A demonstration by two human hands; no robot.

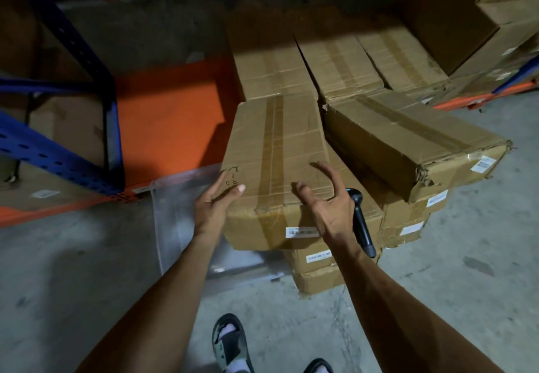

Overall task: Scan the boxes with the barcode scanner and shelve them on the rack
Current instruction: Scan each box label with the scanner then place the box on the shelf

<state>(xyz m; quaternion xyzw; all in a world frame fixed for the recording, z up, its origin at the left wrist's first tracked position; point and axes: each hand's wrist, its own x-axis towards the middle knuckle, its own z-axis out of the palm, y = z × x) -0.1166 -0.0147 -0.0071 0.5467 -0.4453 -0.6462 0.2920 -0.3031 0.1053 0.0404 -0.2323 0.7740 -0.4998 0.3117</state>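
Note:
A long taped cardboard box [274,145] lies on top of a stack of similar boxes on the floor, a white barcode label [302,231] on its near end. My left hand [214,206] rests against its near left corner, thumb on top and fingers along the side. My right hand [326,206] hovers over the near right corner, fingers spread and holding nothing. The black barcode scanner [363,227] lies on the stack just right of my right wrist. The rack shows as blue uprights [58,162] and an orange bottom shelf [169,122] at the left.
A second long box [408,139] lies askew on the stack to the right. More boxes [338,60] sit farther back in the rack, and large cartons [466,22] at the top right. A clear plastic sheet [180,212] lies on the concrete floor. My sandalled foot [230,343] stands below.

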